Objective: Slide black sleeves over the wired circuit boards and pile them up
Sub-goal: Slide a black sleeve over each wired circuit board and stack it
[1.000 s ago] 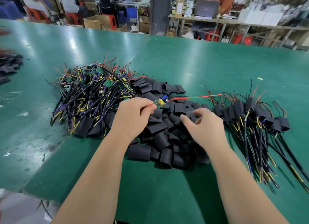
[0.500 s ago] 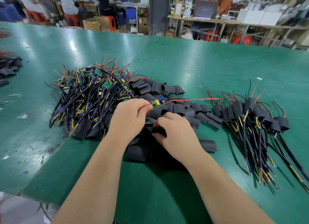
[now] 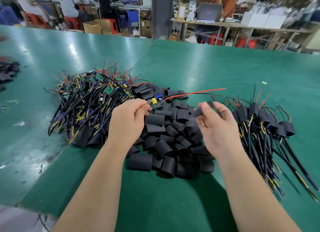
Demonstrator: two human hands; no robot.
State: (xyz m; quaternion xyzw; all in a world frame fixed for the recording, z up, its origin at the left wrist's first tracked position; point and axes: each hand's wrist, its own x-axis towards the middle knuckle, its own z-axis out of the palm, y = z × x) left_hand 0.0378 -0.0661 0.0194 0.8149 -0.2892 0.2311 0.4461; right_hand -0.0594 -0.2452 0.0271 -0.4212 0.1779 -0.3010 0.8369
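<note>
Step in hand, as we read it: pairing one circuit board [image 3: 156, 101] w/ one black sleeve [image 3: 200, 111] ahead of threading. L hand [image 3: 127, 122], knuckles up, pinches the board's near end betw. thumb & forefinger above the loose-sleeve heap [image 3: 166, 145], red lead [image 3: 195, 92] trailing right; R hand [image 3: 219, 127], blurred, palm turned inward, holds the sleeve at thumb & fingertips, raised near the board, not touching. Next move prob. needs the sleeve mouth opened & lined up w/ the lead ends, then drawn leftward over the board; bare-board pile [image 3: 90, 100] lies left, finished pile [image 3: 259, 117] right.
</note>
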